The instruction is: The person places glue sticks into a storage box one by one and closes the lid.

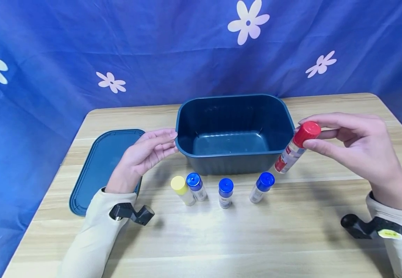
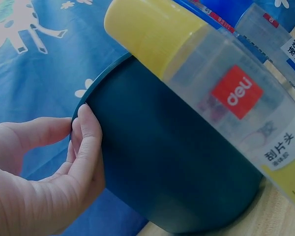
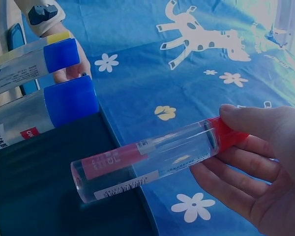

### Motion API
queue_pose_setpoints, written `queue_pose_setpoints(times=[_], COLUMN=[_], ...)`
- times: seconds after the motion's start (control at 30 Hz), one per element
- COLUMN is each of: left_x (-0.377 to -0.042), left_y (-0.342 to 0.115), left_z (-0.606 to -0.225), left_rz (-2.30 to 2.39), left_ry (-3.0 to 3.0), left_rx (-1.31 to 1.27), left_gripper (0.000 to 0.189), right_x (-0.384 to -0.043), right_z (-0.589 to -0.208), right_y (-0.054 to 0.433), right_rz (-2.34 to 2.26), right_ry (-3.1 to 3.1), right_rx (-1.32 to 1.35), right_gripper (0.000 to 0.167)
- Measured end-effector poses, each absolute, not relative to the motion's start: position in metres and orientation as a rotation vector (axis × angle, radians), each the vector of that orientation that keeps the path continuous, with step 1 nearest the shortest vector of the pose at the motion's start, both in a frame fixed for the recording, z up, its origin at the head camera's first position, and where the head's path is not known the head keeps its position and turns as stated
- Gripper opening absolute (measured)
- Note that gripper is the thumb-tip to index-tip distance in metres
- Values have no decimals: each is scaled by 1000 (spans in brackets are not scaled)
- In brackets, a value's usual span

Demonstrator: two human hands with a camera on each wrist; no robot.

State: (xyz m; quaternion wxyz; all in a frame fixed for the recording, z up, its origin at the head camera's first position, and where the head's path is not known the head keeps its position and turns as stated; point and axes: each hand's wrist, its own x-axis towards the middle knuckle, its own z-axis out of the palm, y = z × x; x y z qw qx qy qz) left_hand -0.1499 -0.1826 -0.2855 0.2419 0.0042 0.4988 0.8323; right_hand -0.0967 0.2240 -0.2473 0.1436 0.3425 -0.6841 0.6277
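My right hand (image 1: 357, 143) pinches a liquid glue bottle by its red cap (image 1: 307, 131). The clear bottle (image 3: 147, 162) hangs tilted beside the right front corner of the deep teal box (image 1: 235, 164), its base pointing down and left. At the box's left side, my left hand (image 1: 145, 152) holds the rim between thumb and fingers, as the left wrist view shows. In front of the box stand a yellow-capped glue bottle (image 1: 179, 186) and three blue-capped ones (image 1: 195, 181), (image 1: 225, 187), (image 1: 264, 182). The visible floor of the box is bare.
A flat teal lid (image 1: 107, 162) lies on the wooden table (image 1: 201, 247) at the left, partly under my left forearm. Behind the table hangs a blue cloth (image 1: 169, 50) with white flowers. Black wrist mounts (image 1: 131, 213) stick out from both sleeves.
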Motion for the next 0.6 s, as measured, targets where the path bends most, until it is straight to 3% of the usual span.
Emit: queue_pose_setpoints(times=[0.43, 0.6], left_x=[-150, -150], left_y=[-182, -183], left_z=[-287, -288], left_rz=[2280, 2281], left_ry=[1361, 1370], left_rx=[11, -12], left_gripper=[14, 13], right_x=[-97, -94], right_z=[-240, -233], right_y=[222, 222], right_rz=[1812, 1605], right_ry=[-1916, -2054], right_rx=[990, 876], right_gripper=[38, 35])
